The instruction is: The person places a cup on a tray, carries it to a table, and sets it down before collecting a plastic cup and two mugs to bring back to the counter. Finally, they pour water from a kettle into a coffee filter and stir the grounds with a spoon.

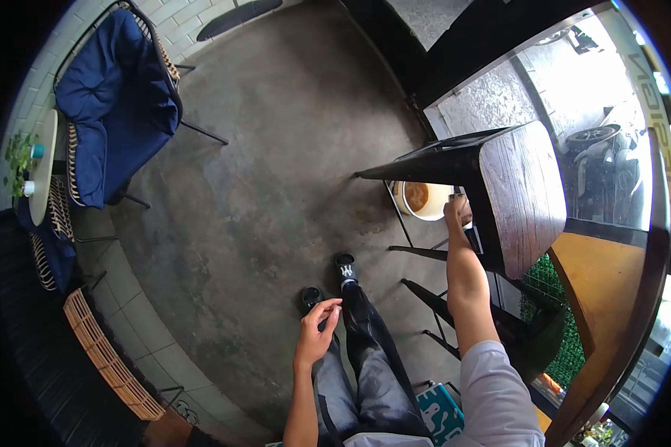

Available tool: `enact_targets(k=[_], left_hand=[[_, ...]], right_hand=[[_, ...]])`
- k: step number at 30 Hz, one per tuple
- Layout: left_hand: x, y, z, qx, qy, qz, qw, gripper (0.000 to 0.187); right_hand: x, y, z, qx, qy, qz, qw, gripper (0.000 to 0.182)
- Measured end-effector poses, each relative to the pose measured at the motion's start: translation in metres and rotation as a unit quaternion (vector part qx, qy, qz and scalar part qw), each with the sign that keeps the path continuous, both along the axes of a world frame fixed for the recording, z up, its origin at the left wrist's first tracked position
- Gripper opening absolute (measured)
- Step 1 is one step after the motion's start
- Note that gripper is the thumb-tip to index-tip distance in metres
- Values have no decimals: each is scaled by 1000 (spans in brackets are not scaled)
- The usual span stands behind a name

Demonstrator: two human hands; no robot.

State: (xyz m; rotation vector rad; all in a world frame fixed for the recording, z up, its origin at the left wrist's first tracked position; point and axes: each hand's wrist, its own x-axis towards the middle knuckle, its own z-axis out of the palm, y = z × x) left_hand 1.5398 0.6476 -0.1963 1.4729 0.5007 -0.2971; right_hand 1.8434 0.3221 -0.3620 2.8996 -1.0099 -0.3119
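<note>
My left hand (319, 332) hangs in the air over my legs, its fingers loosely bent and apart, with nothing in it. My right arm stretches forward to the right. At its end my right hand (458, 211) is closed beside the rim of a white bucket (434, 211), close against the stool's dark side. What the fingers hold is too small and partly hidden to make out. Brownish liquid (416, 196) shows inside the bucket, which stands on the floor behind the stool's legs. The stool (520, 195) has a grey wood-grain seat and a black frame.
A second dark stool (525, 328) stands nearer, below my right arm. Beyond the stools run a wooden counter (600, 279) and a window. On the left are a blue-cushioned chair (138, 141) and a small round table (45, 167). A teal patterned object (441, 411) lies beside my legs.
</note>
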Motion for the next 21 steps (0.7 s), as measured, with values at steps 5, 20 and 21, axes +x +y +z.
enact_targets(k=[5,20,21], left_hand=[[-8,17,19,3,-4,-13,1000,23],[-5,84,104,-10,-76,-42,996,23],[0,86,113,-1,-85,-47,995,23]], right_hand=[[-24,11,-16,339,-223,-286,868,40],[-182,139,192,667,-277,-65,689,32],[-194,145,223,682,-284,-59,672,32]])
